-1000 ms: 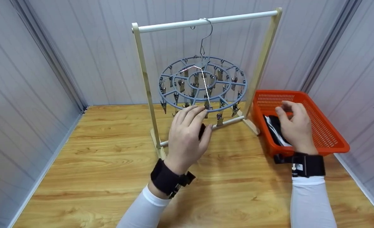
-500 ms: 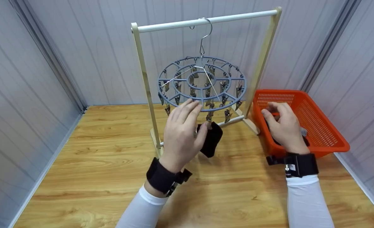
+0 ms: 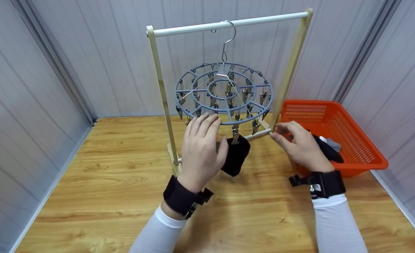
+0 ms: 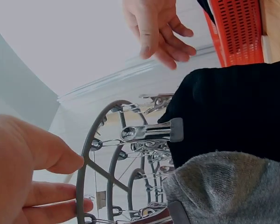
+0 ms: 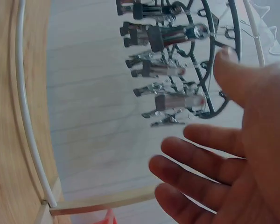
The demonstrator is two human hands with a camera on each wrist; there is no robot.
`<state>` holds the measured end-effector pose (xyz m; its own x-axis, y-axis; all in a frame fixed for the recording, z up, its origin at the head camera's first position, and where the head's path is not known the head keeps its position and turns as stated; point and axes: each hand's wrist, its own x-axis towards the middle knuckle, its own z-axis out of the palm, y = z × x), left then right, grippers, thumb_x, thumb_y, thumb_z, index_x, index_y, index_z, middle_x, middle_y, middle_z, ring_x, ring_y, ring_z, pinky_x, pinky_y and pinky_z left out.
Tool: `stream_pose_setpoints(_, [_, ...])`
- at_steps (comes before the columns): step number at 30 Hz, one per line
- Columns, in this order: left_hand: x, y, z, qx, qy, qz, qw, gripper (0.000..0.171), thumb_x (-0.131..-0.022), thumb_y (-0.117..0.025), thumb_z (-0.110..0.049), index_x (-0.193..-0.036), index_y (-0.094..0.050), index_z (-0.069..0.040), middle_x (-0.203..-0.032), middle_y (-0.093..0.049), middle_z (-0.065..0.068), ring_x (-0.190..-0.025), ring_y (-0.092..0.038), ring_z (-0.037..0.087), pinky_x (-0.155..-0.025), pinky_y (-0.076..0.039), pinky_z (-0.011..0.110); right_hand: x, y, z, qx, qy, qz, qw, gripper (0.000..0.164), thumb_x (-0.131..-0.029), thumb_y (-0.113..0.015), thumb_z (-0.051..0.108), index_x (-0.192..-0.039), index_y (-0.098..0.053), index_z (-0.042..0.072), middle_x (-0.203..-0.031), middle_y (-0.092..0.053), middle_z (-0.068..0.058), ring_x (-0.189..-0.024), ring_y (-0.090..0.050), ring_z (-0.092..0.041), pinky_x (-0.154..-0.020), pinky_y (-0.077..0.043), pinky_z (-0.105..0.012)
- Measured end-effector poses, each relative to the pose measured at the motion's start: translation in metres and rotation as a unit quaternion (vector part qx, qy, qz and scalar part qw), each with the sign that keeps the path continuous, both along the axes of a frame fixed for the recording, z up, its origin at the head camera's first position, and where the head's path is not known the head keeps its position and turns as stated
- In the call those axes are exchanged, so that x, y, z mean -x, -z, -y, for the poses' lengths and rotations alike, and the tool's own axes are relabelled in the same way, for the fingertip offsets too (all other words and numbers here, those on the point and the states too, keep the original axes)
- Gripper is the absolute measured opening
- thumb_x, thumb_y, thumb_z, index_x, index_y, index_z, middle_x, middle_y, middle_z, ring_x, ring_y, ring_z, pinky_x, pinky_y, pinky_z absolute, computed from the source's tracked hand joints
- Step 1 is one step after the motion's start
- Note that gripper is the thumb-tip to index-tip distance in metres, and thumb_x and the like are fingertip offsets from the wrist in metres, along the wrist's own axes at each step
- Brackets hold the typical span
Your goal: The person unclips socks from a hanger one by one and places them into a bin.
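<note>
A round blue-grey clip hanger (image 3: 229,99) with several metal clips hangs from the rack. My left hand (image 3: 201,149) is at its front rim, with extended fingers and the thumb apart; the thumb tip meets the rim in the left wrist view. Below that rim a black sock (image 3: 236,156) hangs from a metal clip (image 4: 151,132). Beside it hangs a grey sock (image 4: 224,186), mostly hidden behind my left hand in the head view. My right hand (image 3: 300,146), fingers loosely bent and holding nothing, is between the hanger and the orange basket (image 3: 365,147).
The rack has a white top bar (image 3: 263,20) and wooden posts (image 3: 295,59) standing on the wooden table (image 3: 123,196). Inside the basket lie a black piece of clothing (image 3: 330,151) and a small grey one (image 3: 334,144). Panelled walls (image 3: 98,63) enclose the table.
The hanger has turned, bringing the hanging black sock into view right of my left hand. My right hand has moved left from over the basket. My left hand has shifted slightly left.
</note>
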<state>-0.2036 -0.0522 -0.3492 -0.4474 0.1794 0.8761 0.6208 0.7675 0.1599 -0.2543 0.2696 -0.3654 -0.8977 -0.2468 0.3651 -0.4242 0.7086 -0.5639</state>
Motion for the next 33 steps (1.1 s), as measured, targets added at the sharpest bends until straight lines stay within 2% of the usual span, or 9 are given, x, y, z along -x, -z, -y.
stream_pose_setpoints(5, [-0.001,0.002,-0.004,0.002,0.015,-0.005,0.9999,0.037,-0.1,-0.074,-0.011,-0.134,-0.074,0.003,-0.14,-0.073,0.019,-0.137,-0.063,0.041,-0.127,-0.041,0.055,0.001,0.005,0.008,-0.015,-0.034,0.028,0.999,0.056,-0.111,-0.069,0.047,-0.145,-0.068,0.002,-0.132,-0.07,-0.014,-0.113,-0.065,-0.032,-0.096,-0.054,-0.053])
stream_pose_setpoints(9, [-0.002,0.002,-0.005,0.008,0.028,-0.01,0.9995,0.038,-0.101,-0.073,-0.011,-0.136,-0.074,0.003,-0.14,-0.073,0.02,-0.138,-0.063,0.041,-0.127,-0.042,0.054,0.003,0.011,0.015,-0.016,-0.069,0.031,0.997,0.046,-0.108,-0.076,0.035,-0.14,-0.071,0.003,-0.134,-0.071,-0.015,-0.122,-0.066,-0.035,-0.103,-0.054,-0.06])
stream_pose_setpoints(14, [-0.003,0.003,-0.007,0.013,0.038,-0.016,0.9991,0.038,-0.101,-0.073,-0.013,-0.136,-0.074,0.002,-0.139,-0.073,0.019,-0.138,-0.063,0.041,-0.126,-0.043,0.054,0.005,0.019,0.026,-0.009,-0.096,0.053,0.994,0.046,-0.104,-0.082,0.033,-0.141,-0.072,0.009,-0.132,-0.073,-0.011,-0.122,-0.067,-0.033,-0.102,-0.054,-0.061])
stream_pose_setpoints(18, [-0.003,0.003,-0.008,0.012,0.043,-0.02,0.9988,0.038,-0.1,-0.075,-0.013,-0.135,-0.075,0.002,-0.139,-0.074,0.018,-0.138,-0.063,0.04,-0.125,-0.044,0.055,0.007,0.025,0.036,-0.004,-0.116,0.075,0.99,0.048,-0.103,-0.083,0.035,-0.143,-0.073,0.01,-0.129,-0.074,-0.008,-0.121,-0.067,-0.031,-0.1,-0.056,-0.058])
stream_pose_setpoints(21, [-0.004,0.003,-0.008,0.011,0.045,-0.019,0.9987,0.038,-0.1,-0.075,-0.013,-0.135,-0.075,0.001,-0.14,-0.073,0.018,-0.138,-0.063,0.039,-0.125,-0.043,0.054,0.01,0.031,0.043,0.001,-0.135,0.089,0.987,0.047,-0.104,-0.082,0.034,-0.141,-0.074,0.008,-0.128,-0.076,-0.007,-0.117,-0.068,-0.03,-0.097,-0.058,-0.051])
stream_pose_setpoints(25, [-0.005,0.002,-0.008,0.009,0.049,-0.02,0.9985,0.038,-0.099,-0.076,-0.012,-0.135,-0.075,0.001,-0.14,-0.073,0.018,-0.139,-0.063,0.038,-0.126,-0.042,0.054,0.011,0.039,0.051,0.017,-0.134,0.11,0.985,0.045,-0.103,-0.083,0.036,-0.138,-0.075,0.008,-0.125,-0.079,-0.005,-0.108,-0.07,-0.026,-0.088,-0.058,-0.04])
stream_pose_setpoints(27, [-0.005,0.002,-0.009,0.008,0.053,-0.021,0.9983,0.039,-0.098,-0.077,-0.011,-0.135,-0.075,0.001,-0.141,-0.073,0.017,-0.139,-0.063,0.038,-0.126,-0.042,0.054,0.011,0.042,0.053,0.024,-0.124,0.113,0.985,0.043,-0.102,-0.083,0.036,-0.135,-0.076,0.008,-0.118,-0.079,-0.004,-0.101,-0.069,-0.025,-0.084,-0.057,-0.037])
stream_pose_setpoints(30, [-0.005,0.0,-0.01,0.005,0.058,-0.025,0.998,0.04,-0.097,-0.078,-0.011,-0.135,-0.075,0.001,-0.141,-0.073,0.017,-0.139,-0.064,0.037,-0.126,-0.043,0.054,0.011,0.045,0.056,0.042,-0.119,0.121,0.985,0.042,-0.103,-0.083,0.035,-0.133,-0.077,0.007,-0.113,-0.08,-0.005,-0.096,-0.07,-0.025,-0.081,-0.056,-0.037])
stream_pose_setpoints(33, [-0.006,-0.001,-0.01,0.002,0.065,-0.027,0.9975,0.037,-0.1,-0.076,-0.012,-0.134,-0.075,0.001,-0.141,-0.074,0.017,-0.138,-0.064,0.037,-0.126,-0.043,0.054,0.011,0.047,0.057,0.058,-0.12,0.129,0.983,0.04,-0.104,-0.08,0.034,-0.131,-0.078,0.005,-0.115,-0.081,-0.008,-0.099,-0.073,-0.025,-0.085,-0.059,-0.039])
